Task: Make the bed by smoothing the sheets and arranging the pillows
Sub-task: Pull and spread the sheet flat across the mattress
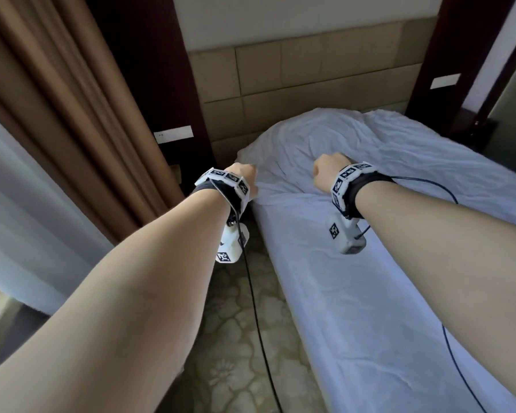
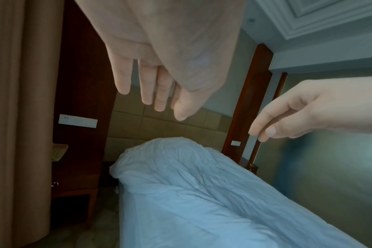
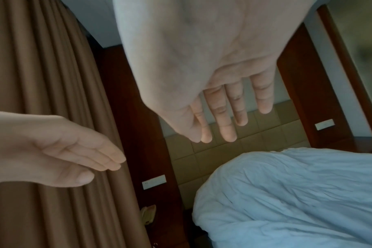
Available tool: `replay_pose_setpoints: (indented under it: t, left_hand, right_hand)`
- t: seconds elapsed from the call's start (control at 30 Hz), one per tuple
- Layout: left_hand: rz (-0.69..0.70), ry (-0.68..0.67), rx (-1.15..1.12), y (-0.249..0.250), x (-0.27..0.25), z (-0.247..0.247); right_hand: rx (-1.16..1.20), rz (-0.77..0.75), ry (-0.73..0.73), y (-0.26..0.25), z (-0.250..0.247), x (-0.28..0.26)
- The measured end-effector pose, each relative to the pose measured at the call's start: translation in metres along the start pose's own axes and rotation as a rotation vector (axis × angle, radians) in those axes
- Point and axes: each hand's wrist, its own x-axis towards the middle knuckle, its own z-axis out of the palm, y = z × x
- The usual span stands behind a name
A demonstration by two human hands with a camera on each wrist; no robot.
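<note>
A narrow bed (image 1: 370, 293) wears a wrinkled white sheet (image 2: 202, 209). At its head a pillow (image 1: 310, 138) bulges, white and creased, also seen in the wrist views (image 2: 170, 154) (image 3: 287, 167). Both my arms reach out over the bed's head end. My left hand (image 1: 242, 174) hovers above the bed's left edge, its fingers (image 2: 146, 90) straight and hanging down, holding nothing. My right hand (image 1: 328, 169) hovers over the pillow's near side, its fingers (image 3: 229, 120) straight and together, also empty. Neither hand touches the fabric.
A padded beige headboard (image 1: 310, 76) backs the bed. Brown curtains (image 1: 57, 114) hang at the left, with a dark wooden nightstand (image 2: 74, 181) carrying a telephone (image 3: 148, 214) between them and the bed. Patterned carpet (image 1: 236, 323) runs along the bed's left side. A wrist cable (image 1: 459, 377) trails over the sheet.
</note>
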Motion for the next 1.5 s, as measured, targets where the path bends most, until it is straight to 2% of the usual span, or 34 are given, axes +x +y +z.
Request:
replay_pose_setpoints:
  t: [0.13, 0.23, 0.3, 0.47, 0.6, 0.73, 0.8, 0.87, 1.0, 1.1, 1.2, 1.3, 1.5]
  left_hand:
    - [0.069, -0.108, 0.033, -0.011, 0.074, 0.045]
    - [0.095, -0.155, 0.084, -0.027, 0.156, 0.072]
    - [0.065, -0.16, 0.076, -0.035, 0.217, 0.087]
    - [0.062, -0.271, 0.041, -0.034, 0.351, 0.119]
    - [0.115, -0.343, 0.035, -0.037, 0.429, 0.159]
    - [0.163, -0.469, 0.005, -0.036, 0.487, 0.232]
    - [0.18, -0.554, -0.001, -0.038, 0.508, 0.279]
    - [0.215, -0.616, 0.035, -0.041, 0.526, 0.329]
    - [0.325, -0.626, 0.165, -0.041, 0.571, 0.427]
    - [0.493, -0.59, 0.183, -0.037, 0.599, 0.482]
    - [0.596, -0.58, 0.196, -0.041, 0.617, 0.52]
    - [0.641, -0.6, 0.213, -0.043, 0.631, 0.543]
    - [0.7, -0.669, 0.217, -0.043, 0.642, 0.545]
  right_hand:
    - [-0.041, 0.081, -0.069, 0.024, 0.049, 0.083]
    - [0.011, 0.112, -0.066, 0.046, 0.086, 0.168]
    - [0.038, 0.135, -0.08, 0.061, 0.108, 0.224]
    - [0.037, 0.184, -0.257, 0.095, 0.155, 0.348]
    - [0.141, 0.226, -0.322, 0.112, 0.191, 0.42]
    - [0.25, 0.235, -0.263, 0.118, 0.265, 0.455]
    - [0.174, 0.195, -0.273, 0.117, 0.314, 0.465]
    - [0.069, 0.17, -0.355, 0.116, 0.357, 0.473]
    - [-0.016, 0.208, -0.469, 0.122, 0.432, 0.505]
    - [-0.005, 0.206, -0.475, 0.119, 0.476, 0.538]
    - [-0.014, 0.174, -0.517, 0.109, 0.504, 0.559]
    - [-0.024, 0.172, -0.524, 0.1, 0.519, 0.564]
    - [0.004, 0.21, -0.608, 0.082, 0.517, 0.56]
